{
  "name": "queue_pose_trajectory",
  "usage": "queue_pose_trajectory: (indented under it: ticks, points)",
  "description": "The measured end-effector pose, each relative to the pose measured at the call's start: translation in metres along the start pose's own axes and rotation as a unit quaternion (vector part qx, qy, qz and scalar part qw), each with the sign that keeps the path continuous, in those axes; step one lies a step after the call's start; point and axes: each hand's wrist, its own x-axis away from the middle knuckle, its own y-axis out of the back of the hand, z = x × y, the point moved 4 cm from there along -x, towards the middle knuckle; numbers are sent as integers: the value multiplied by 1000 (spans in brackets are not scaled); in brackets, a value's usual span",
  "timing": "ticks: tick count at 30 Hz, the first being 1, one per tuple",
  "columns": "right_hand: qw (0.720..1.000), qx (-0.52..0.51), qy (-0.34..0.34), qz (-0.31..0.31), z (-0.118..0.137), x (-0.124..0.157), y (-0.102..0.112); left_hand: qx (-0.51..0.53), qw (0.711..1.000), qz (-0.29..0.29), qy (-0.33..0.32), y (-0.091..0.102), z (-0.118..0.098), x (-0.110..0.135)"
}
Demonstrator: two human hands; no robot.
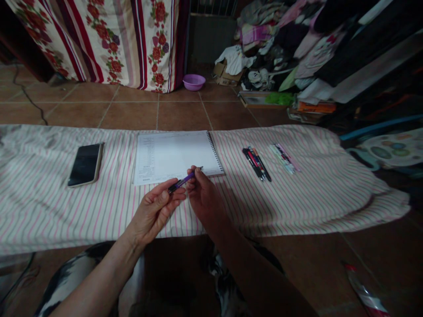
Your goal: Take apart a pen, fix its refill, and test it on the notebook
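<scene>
Both hands hold one purple pen (182,180) just above the near edge of a spiral notebook (176,155). My left hand (155,210) pinches the pen's dark lower end between thumb and fingers. My right hand (202,196) is closed round its upper end, near the tip. The notebook lies open on a striped cloth (313,185) spread over the tiled floor.
A dark phone (85,164) lies left of the notebook. A group of pens (257,164) and a second group of pens (284,157) lie to the right. A purple bowl (194,82), a floral curtain (109,39) and piled clothes (280,44) are beyond.
</scene>
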Motion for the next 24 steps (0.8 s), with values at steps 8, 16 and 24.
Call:
queue_pose_trajectory:
  ticks: [8,16,24]
  points:
    - [989,120,81,41,14,8,2,-14,1000,-14,-11,-1,-1,0]
    - [983,151,101,20,14,8,0,-30,998,-34,-41,1,-2,-1]
    - [981,161,101,30,13,7,4,-49,998,1,-36,1,-6,1]
